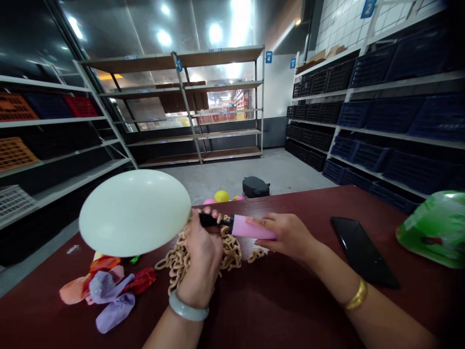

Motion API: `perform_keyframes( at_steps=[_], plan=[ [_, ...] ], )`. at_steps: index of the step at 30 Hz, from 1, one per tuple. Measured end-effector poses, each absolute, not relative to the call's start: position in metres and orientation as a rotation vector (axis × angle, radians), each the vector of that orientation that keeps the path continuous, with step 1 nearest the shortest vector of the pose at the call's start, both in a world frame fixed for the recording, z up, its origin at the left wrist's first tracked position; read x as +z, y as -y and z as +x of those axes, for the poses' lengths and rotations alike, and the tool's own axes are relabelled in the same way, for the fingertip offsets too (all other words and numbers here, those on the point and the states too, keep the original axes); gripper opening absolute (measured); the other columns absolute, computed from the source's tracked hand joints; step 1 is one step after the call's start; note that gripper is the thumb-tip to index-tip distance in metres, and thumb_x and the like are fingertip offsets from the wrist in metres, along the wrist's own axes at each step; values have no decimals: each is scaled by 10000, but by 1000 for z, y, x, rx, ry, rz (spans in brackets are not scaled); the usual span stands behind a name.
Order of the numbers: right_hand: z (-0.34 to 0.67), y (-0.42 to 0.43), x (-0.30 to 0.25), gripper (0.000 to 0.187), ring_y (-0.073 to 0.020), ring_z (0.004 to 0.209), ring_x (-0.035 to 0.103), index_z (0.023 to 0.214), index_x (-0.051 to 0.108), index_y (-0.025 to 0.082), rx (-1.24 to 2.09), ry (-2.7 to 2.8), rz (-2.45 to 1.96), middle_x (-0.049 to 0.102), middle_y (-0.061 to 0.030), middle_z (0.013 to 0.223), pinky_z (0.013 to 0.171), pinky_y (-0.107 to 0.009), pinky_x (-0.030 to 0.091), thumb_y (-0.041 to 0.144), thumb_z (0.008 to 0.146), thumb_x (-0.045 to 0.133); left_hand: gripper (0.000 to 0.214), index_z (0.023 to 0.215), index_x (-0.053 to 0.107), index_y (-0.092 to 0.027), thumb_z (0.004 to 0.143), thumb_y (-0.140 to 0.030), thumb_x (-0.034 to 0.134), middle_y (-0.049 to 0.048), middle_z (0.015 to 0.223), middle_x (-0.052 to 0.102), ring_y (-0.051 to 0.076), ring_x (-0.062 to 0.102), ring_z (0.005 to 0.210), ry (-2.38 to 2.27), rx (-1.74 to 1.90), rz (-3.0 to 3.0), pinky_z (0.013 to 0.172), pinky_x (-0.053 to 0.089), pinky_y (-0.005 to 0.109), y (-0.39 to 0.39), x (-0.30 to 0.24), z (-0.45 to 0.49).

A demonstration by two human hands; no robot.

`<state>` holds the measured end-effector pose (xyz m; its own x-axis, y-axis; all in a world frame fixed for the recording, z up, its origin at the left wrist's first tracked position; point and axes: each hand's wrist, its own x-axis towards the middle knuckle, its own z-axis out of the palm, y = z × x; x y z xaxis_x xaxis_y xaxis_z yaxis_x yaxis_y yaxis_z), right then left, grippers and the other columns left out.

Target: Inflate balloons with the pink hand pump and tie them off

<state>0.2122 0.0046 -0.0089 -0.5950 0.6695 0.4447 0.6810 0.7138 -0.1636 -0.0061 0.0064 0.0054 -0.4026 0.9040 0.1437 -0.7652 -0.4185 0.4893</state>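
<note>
A large, pale green inflated balloon [135, 212] sits at the nozzle end of a pink and black balloon pump [250, 228]. My left hand [204, 245] is closed around the pump's black part and the balloon's neck, which its fingers mostly hide. The pink barrel is gripped by my right hand [286, 235]. Beneath my left hand lies a pile of tan ring-shaped pieces [178, 264], with a few loose ones [256, 255] to its right. Uninflated balloons [112, 293] in lilac, orange and red are heaped on the table at left.
On the dark red table [283, 300], a black phone [363, 249] and a green plastic bag [434, 230] lie at right. Beyond the table are inflated balloons [221, 196] and a dark bag [255, 186] on the floor. Shelves [225, 154] and crates [388, 116] line the room.
</note>
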Motion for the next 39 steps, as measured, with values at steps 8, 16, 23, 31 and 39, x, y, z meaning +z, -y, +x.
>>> perform_keyframes(
  at_steps=[8, 16, 23, 31, 39],
  plan=[
    [206, -8, -15, 618, -214, 898, 654, 1418, 386, 408, 44, 2462, -1058, 690, -31, 1069, 747, -290, 468, 490, 848, 609, 163, 770, 473, -186, 858, -270, 581, -9, 685, 501, 122, 500, 581, -487, 1922, 421, 562, 423, 255, -9, -2, 1],
    [221, -19, -19, 646, -206, 875, 649, 1406, 414, 384, 166, 2471, -1023, 692, -28, 1036, 769, -303, 478, 446, 814, 663, 149, 736, 430, -189, 875, -219, 475, -5, 634, 496, 130, 498, 533, -583, 2039, 363, 489, 383, 236, -23, 18, -65],
    [233, -20, -10, 630, -196, 860, 649, 1380, 446, 404, 119, 2424, -1024, 697, -7, 1039, 761, -305, 483, 433, 796, 680, 198, 741, 412, -201, 882, -300, 510, -18, 614, 471, 115, 480, 513, -501, 2166, 444, 485, 385, 218, -21, 27, -90],
    [222, -11, -9, 585, -195, 858, 649, 1369, 463, 410, 49, 2420, -1049, 691, -21, 1025, 747, -293, 472, 499, 819, 642, 214, 742, 452, -186, 922, -300, 469, 3, 661, 487, 121, 492, 563, -444, 2024, 434, 524, 405, 229, -15, 12, -37],
    [206, -6, -13, 623, -203, 863, 659, 1386, 428, 429, 56, 2425, -1110, 699, -14, 1042, 750, -290, 465, 492, 808, 653, 153, 776, 474, -194, 885, -271, 548, -6, 702, 510, 124, 512, 597, -471, 1924, 413, 604, 453, 266, -5, -5, 7]
  ],
)
